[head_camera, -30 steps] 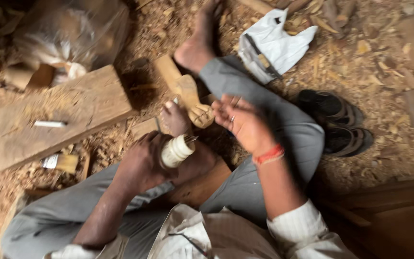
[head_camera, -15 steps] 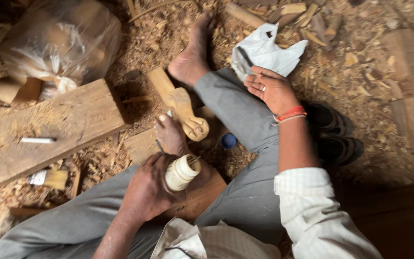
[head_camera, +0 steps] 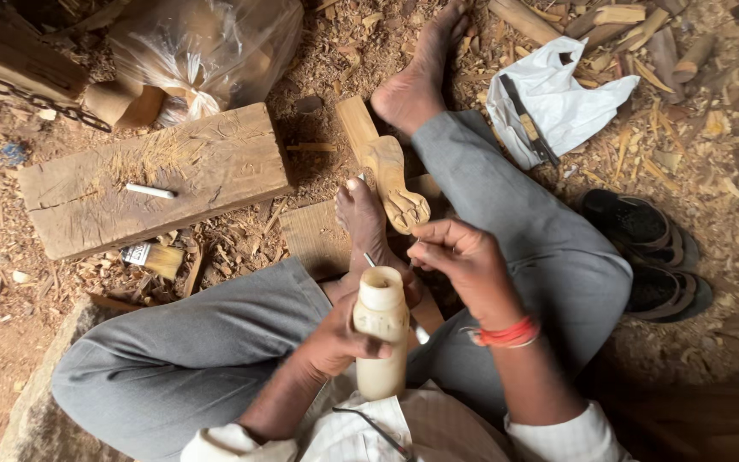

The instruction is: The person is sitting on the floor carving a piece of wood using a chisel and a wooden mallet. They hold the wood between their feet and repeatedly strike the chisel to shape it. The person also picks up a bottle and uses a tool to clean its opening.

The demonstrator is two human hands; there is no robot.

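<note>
I sit cross-legged on a floor strewn with wood shavings. My left hand [head_camera: 331, 342] grips an upright cream-coloured bottle [head_camera: 381, 342] by its body, and the bottle's mouth is uncovered. My right hand [head_camera: 464, 265], with a red band at the wrist, hovers just above and right of the bottle's mouth. Its fingertips are pinched together; anything between them is too small to make out. A carved pale wooden piece [head_camera: 393, 180] lies by my bare left foot [head_camera: 361, 218], its carved end right next to my right fingertips.
A thick wooden block [head_camera: 215, 162] with a white stick [head_camera: 150, 191] on it lies to the left. A clear plastic sack [head_camera: 207, 47] and a chain [head_camera: 32, 96] lie beyond it. A white bag [head_camera: 566, 98] bearing a blade, and black sandals [head_camera: 647, 252], are at the right.
My right hand has come back from the white bag to just above the bottle. My left hand has turned the bottle upright and kept hold of it.
</note>
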